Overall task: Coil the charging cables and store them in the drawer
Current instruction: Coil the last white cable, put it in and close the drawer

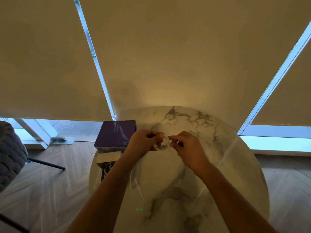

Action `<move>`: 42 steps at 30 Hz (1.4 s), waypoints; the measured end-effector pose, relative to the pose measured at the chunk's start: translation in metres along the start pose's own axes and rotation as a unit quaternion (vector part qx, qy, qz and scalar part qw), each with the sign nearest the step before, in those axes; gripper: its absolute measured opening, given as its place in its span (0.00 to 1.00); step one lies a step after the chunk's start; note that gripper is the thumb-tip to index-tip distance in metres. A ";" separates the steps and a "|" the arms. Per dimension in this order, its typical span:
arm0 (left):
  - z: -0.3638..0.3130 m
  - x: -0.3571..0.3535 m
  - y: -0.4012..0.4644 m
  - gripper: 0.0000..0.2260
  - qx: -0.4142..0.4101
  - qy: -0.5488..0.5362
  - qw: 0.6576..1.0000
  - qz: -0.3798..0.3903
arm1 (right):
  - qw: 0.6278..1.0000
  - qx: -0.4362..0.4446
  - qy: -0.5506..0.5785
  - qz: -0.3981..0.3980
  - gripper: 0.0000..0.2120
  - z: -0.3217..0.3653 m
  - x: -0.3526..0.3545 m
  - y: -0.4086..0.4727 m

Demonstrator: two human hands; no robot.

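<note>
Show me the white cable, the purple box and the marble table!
White coiled cable (161, 144), head view, middle of coil.
Purple box (116, 134), head view, top face.
Round marble table (202, 190), head view, bare top.

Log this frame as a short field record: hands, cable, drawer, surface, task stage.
left hand: grips the coil's left side
right hand: pinches the coil's right side
cable: white, wound into a small coil, held above the table
drawer: open under the purple box, coiled cable inside
table: round, marble
stage: coiling, not yet stored

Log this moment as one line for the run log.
step: coiling | left hand: holds white cable coil | right hand: pinches coil | drawer: open, cables inside
</note>
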State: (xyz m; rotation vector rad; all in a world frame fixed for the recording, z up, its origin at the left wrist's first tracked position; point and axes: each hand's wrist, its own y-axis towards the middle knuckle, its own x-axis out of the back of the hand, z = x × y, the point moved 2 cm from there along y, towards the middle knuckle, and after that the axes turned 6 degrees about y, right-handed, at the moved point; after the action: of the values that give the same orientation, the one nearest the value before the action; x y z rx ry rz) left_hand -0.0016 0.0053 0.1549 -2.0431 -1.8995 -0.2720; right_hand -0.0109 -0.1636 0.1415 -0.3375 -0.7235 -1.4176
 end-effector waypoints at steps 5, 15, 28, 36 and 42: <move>-0.001 0.002 -0.004 0.03 0.056 -0.116 0.992 -0.013 | 0.999 0.016 -0.020 -0.035 0.11 -0.009 -0.003 -0.003; 0.001 0.001 -0.013 0.04 0.053 -0.068 0.996 0.007 | 0.918 -0.158 0.357 -0.064 0.11 -0.005 -0.002 -0.002; -0.001 -0.005 -0.009 0.04 -0.005 -0.035 0.999 -0.038 | 0.812 -0.255 0.515 0.104 0.12 -0.006 -0.005 -0.003; -0.001 -0.006 -0.010 0.04 -0.006 -0.039 0.997 -0.072 | 0.825 -0.202 0.509 0.137 0.16 0.001 -0.006 -0.004; 0.000 -0.011 -0.011 0.03 0.001 -0.069 0.994 -0.089 | 0.816 -0.235 0.527 0.039 0.14 0.001 -0.019 -0.002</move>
State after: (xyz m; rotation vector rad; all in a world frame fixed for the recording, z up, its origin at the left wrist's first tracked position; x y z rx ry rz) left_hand -0.0133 -0.0045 0.1517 -1.9390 -2.1691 -0.1745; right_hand -0.0127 -0.1487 0.1305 0.0803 0.5599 -1.4254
